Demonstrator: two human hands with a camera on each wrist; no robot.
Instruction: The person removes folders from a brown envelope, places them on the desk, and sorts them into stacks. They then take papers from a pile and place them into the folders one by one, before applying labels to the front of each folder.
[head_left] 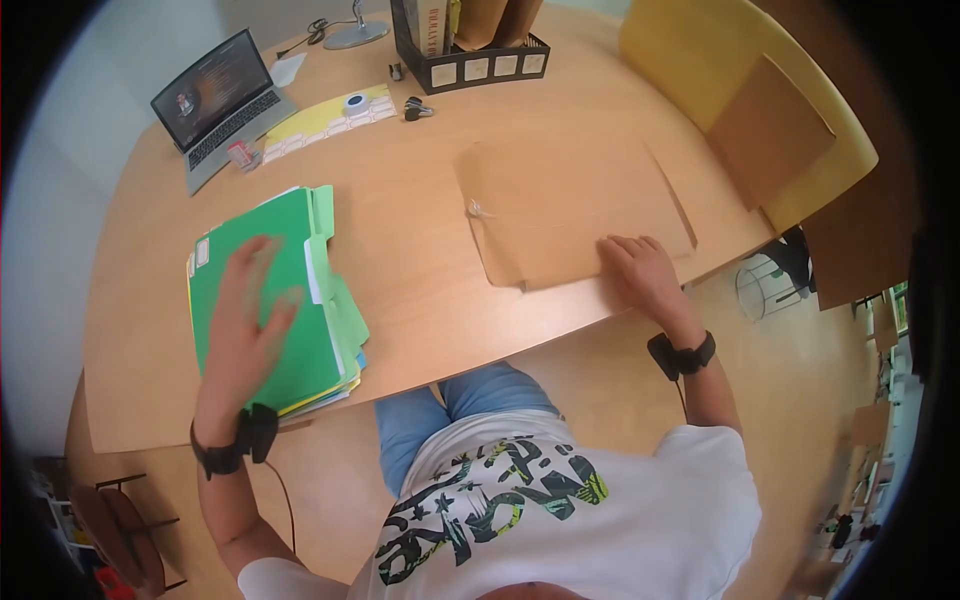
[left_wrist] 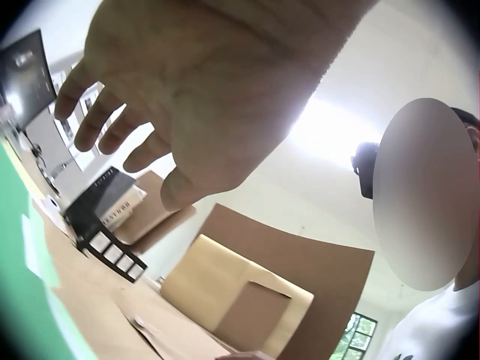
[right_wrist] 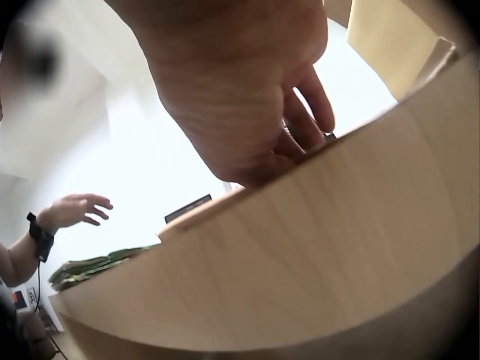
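Note:
My left hand (head_left: 245,335) hovers over a stack of green file folders (head_left: 280,350), fingers spread and nothing in its grasp. In the right wrist view that same hand shows raised above the folder stack (right_wrist: 97,262). My right hand (head_left: 648,272) rests its fingers on the near right part of a large brown envelope (head_left: 570,200). This envelope lies flat, close to the table's front edge, with a small string closure (head_left: 476,209) on its left side. White papers stick out between the green folders, whose tabs face right.
A laptop (head_left: 215,100) stands at the back left, by a yellow-and-white sheet (head_left: 330,125) bearing a round white object (head_left: 356,103). Black clips (head_left: 417,109) lie beyond. A black organizer (head_left: 485,68) holds books and envelopes. A yellow panel (head_left: 690,50) borders the right back.

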